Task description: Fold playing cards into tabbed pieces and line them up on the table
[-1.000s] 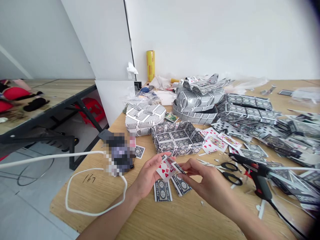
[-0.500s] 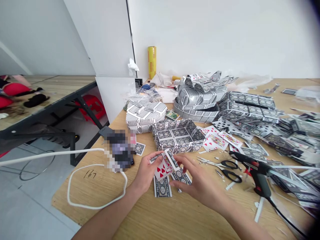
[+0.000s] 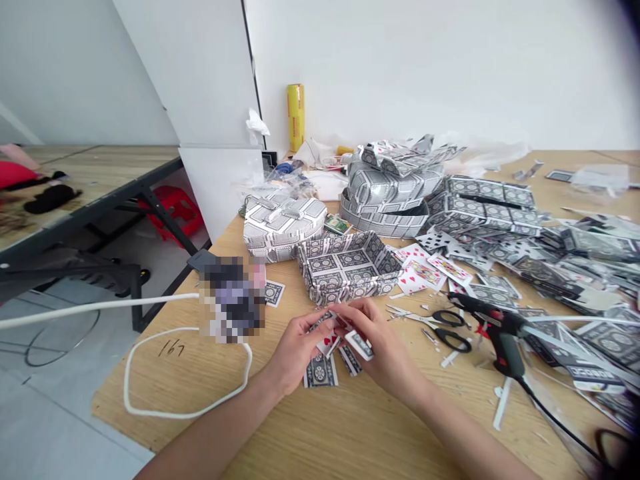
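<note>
Your left hand and right hand together pinch a folded playing card just above the wooden table, in front of the open card-covered box. Two face-down cards lie beneath; scissors and a glue gun rest to your right.

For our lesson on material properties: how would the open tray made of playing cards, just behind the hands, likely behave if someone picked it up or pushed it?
The card tray is probably very light, being only thin cards. Its walls look slightly uneven, so it may flex or crush if squeezed. Flat-bottomed on the wooden table, it would likely slide, not tip.
</note>
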A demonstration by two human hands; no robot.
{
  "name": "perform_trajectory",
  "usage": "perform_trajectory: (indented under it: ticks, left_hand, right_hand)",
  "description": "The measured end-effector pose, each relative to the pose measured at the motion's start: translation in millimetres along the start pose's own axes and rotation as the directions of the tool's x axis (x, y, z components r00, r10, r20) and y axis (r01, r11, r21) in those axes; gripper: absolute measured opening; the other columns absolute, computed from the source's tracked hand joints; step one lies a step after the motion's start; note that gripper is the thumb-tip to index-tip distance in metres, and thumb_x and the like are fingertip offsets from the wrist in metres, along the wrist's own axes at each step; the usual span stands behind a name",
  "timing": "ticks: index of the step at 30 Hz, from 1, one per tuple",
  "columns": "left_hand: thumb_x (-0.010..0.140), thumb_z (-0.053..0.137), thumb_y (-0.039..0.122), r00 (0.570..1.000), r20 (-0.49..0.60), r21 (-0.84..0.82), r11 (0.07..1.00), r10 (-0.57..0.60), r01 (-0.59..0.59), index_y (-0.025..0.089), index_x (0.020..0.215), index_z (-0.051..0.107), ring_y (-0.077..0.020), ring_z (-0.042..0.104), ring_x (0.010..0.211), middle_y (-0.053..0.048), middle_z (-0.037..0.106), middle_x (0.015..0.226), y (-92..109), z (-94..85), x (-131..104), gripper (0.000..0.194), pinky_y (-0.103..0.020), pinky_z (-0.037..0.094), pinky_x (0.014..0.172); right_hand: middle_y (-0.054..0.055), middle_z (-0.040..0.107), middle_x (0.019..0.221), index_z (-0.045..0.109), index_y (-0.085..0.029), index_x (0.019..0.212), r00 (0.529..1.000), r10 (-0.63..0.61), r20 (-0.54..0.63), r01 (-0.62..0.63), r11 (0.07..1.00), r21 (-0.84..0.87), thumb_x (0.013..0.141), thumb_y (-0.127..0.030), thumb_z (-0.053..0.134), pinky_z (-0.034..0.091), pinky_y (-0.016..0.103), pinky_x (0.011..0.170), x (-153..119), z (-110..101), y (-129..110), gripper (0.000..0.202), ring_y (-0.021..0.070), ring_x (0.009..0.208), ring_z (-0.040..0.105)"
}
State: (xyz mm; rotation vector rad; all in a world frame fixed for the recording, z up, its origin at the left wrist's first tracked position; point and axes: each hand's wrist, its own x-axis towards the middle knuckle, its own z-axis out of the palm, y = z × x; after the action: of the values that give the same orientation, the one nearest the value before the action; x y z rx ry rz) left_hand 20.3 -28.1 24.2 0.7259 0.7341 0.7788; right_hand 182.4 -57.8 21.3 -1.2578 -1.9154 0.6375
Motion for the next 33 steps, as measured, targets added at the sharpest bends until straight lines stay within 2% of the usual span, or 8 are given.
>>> perform_trajectory:
  ticks: [4,7,9,12,14,20,26,33]
  left_hand:
    - [0.07,0.078,0.036,0.993,-0.114,-0.002,1.0,-0.008,0.008,0.018,0.112,0.069,-0.0197,0.068,0.083,-0.009,0.074,0.096,-0.6,-1.5,2.7,0.047,-0.029,0.05,0.077]
    - [0.07,0.077,0.034,0.982,-0.179,0.041,0.998,0.057,-0.05,0.018,0.107,0.071,-0.0216,0.068,0.086,-0.009,0.073,0.099,1.4,-1.6,4.2,0.04,-0.03,0.05,0.078]
    - [0.073,0.074,0.031,0.975,-0.194,0.065,0.993,0.105,-0.094,0.018,0.101,0.072,-0.0225,0.067,0.092,-0.009,0.073,0.102,3.3,-0.6,4.2,0.031,-0.031,0.049,0.083]
    - [0.069,0.073,0.019,0.973,-0.2,0.043,0.993,0.112,-0.106,0.018,0.096,0.073,-0.0232,0.066,0.097,-0.008,0.072,0.104,4.9,1.0,2.7,0.026,-0.031,0.048,0.086]
    - [0.066,0.073,0.014,0.978,-0.195,-0.009,0.997,0.076,-0.079,0.018,0.094,0.073,-0.0227,0.066,0.096,-0.007,0.072,0.103,4.9,1.6,1.6,0.028,-0.029,0.049,0.083]
    - [0.086,0.057,0.032,0.995,-0.091,-0.235,0.972,-0.041,0.019,0.015,0.108,0.069,-0.0224,0.064,0.103,-0.009,0.069,0.111,8.0,1.5,0.3,0.03,-0.031,0.048,0.091]
    - [0.093,0.045,0.029,0.989,0.066,-0.354,0.924,-0.129,0.145,0.016,0.128,0.057,-0.0195,0.06,0.109,-0.009,0.067,0.113,12.7,0.2,1.7,0.039,-0.029,0.045,0.093]
    - [0.089,0.057,0.027,0.988,0.049,-0.32,0.935,-0.144,0.152,0.017,0.105,0.066,-0.0116,0.061,0.082,-0.004,0.066,0.099,7.0,-3.6,1.9,0.02,-0.024,0.049,0.077]
  right_hand:
    - [0.012,0.048,0.12,0.038,-0.023,0.14,0.992,-0.017,0.124,0.018,1.0,-0.011,0.084,-0.015,0.053,0.049,0.039,0.093,-1.5,-4.6,-3.6,0.058,0.0234,0.109,0.052]
    - [0.014,0.04,0.13,0.025,-0.019,0.149,0.979,-0.056,0.197,0.056,0.998,0.008,0.085,-0.037,0.059,0.043,0.043,0.101,-2.4,-6.8,-7.8,0.074,0.0275,0.12,0.045]
    - [0.016,0.037,0.133,0.021,-0.018,0.15,0.974,-0.069,0.217,0.071,0.997,-0.003,0.089,-0.048,0.053,0.043,0.044,0.102,-3.1,-4.6,-9.9,0.075,0.0284,0.121,0.043]
    - [0.016,0.04,0.133,0.024,-0.02,0.15,0.987,-0.035,0.159,0.058,0.988,-0.142,0.098,-0.039,0.035,0.044,0.047,0.1,-5.3,5.8,-11.3,0.056,0.027,0.117,0.046]
    - [0.016,0.042,0.132,0.022,-0.02,0.15,0.995,-0.025,0.093,0.048,0.965,-0.258,0.099,-0.034,0.034,0.047,0.048,0.097,-7.2,15.1,-11.6,0.055,0.0273,0.113,0.048]
    - [0.02,0.043,0.133,0.018,-0.016,0.15,0.998,-0.07,0.012,0.069,0.918,-0.39,0.097,-0.029,0.041,0.051,0.048,0.093,-9.7,30.7,-11.2,0.06,0.0296,0.112,0.051]
    - [0.02,0.048,0.128,0.022,-0.014,0.148,0.995,-0.086,-0.04,0.064,0.918,-0.391,0.096,-0.023,0.039,0.054,0.046,0.088,-8.4,28.1,-10.4,0.056,0.0289,0.107,0.057]
    - [0.019,0.061,0.12,0.042,-0.008,0.139,0.994,-0.107,-0.026,0.083,0.887,-0.454,0.095,-0.023,0.037,0.056,0.044,0.084,-6.6,15.3,-21.2,0.046,0.0287,0.101,0.062]
